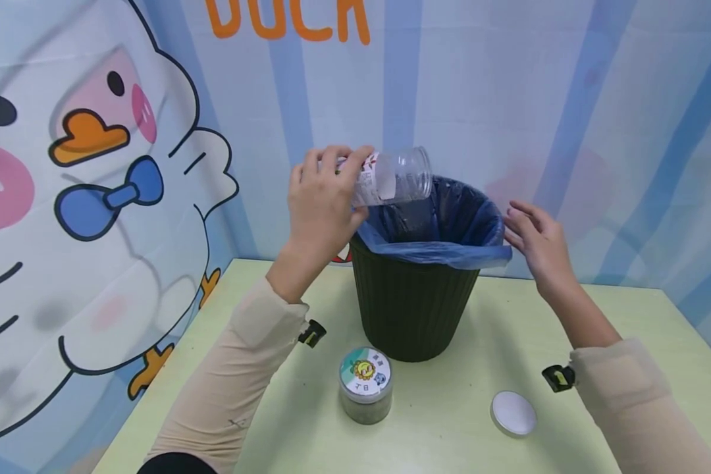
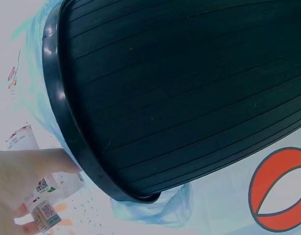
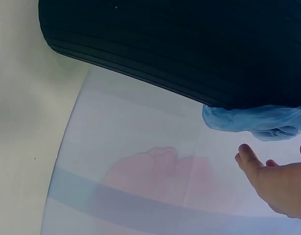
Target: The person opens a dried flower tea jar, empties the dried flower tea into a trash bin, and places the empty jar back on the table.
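A clear plastic jar (image 1: pixel 399 178) with a printed label lies sideways in my left hand (image 1: pixel 322 197), its open mouth facing right over the left rim of a black trash bin (image 1: pixel 415 309). In the left wrist view, thumb and fingers wrap the labelled jar (image 2: pixel 67 183) close to the bin's rim. A blue trash bag (image 1: pixel 444 253) lines the bin and folds over its edge. Holding nothing, my right hand (image 1: pixel 542 247) is beside the bin's right rim, fingers loosely bent; the right wrist view has the bag's overhang (image 3: pixel 248 120) just above those fingertips.
In front of the bin, a small jar (image 1: pixel 365 388) with a sunflower picture on its top stands on the pale green table (image 1: pixel 438 447). To its right lies a round white lid (image 1: pixel 513 413). A cartoon duck backdrop (image 1: pixel 486 99) rises directly behind the bin.
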Action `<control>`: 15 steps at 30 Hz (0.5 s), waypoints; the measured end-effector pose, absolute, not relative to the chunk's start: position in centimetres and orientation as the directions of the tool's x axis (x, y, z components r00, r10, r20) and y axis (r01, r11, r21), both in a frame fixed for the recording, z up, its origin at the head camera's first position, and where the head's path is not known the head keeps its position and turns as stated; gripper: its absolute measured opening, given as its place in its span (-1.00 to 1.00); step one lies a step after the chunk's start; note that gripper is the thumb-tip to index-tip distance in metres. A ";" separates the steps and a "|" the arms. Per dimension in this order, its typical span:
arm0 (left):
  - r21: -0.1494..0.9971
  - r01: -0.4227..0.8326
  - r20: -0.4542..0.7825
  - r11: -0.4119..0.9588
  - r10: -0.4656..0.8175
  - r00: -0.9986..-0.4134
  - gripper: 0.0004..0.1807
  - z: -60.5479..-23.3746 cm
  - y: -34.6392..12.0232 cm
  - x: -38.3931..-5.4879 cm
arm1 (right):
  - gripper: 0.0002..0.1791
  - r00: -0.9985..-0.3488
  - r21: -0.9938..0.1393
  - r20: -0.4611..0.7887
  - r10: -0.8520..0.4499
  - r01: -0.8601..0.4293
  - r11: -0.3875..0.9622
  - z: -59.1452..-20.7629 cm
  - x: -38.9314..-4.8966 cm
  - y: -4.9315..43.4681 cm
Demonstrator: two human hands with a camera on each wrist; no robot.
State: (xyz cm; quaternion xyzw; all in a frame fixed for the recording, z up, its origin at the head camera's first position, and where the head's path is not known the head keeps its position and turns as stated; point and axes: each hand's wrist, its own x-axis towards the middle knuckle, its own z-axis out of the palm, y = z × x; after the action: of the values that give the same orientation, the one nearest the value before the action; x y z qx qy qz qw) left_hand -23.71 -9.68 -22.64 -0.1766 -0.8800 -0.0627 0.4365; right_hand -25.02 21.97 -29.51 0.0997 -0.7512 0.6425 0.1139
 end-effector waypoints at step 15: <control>0.196 0.349 0.787 0.917 0.066 -0.614 -0.15 -22.7 -11.5 -22.8 | -0.28 -0.954 -0.950 0.298 -0.023 -0.299 0.085 -30.3 -24.2 22.5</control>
State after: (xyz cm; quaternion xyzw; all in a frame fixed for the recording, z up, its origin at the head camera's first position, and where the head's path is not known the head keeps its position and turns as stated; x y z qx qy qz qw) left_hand -22.83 -11.55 -22.66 -0.1174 -0.8826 -0.1672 0.4234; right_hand -24.20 22.50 -30.34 0.1103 -0.7291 0.6675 0.1035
